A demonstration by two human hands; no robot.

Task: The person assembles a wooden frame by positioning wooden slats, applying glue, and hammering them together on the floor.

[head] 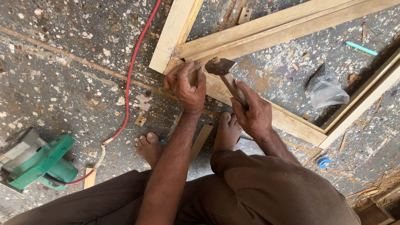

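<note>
Door-frame timbers lie flat on a speckled concrete floor, their corner joint at about twelve o'clock from the crouching person and just beyond both hands. One pale rail runs up from the joint towards twelve o'clock; two longer rails run off towards two o'clock and four o'clock, the last passing under the right forearm.

The left hand is closed in a fist around a small wooden-handled tool, possibly a chisel, most of it hidden in the grip, set on the frame right at the joint. The right hand is wrapped tight around the wooden handle of a hammer, whose dark steel head is raised just to the three o'clock side of the left fist, close to it but apart. The handle's long axis slants from ten o'clock down to four o'clock. The left hand is the nearer to the joint.

Bare feet rest at the frame's near edge. At eight o'clock a green circular saw sits well apart, its red cable snaking up to twelve o'clock. Inside the frame lie a crumpled clear plastic bag and, at two o'clock, a turquoise pencil. A small blue cap lies at four o'clock. Wood chips and offcuts litter the paint-spattered floor.
</note>
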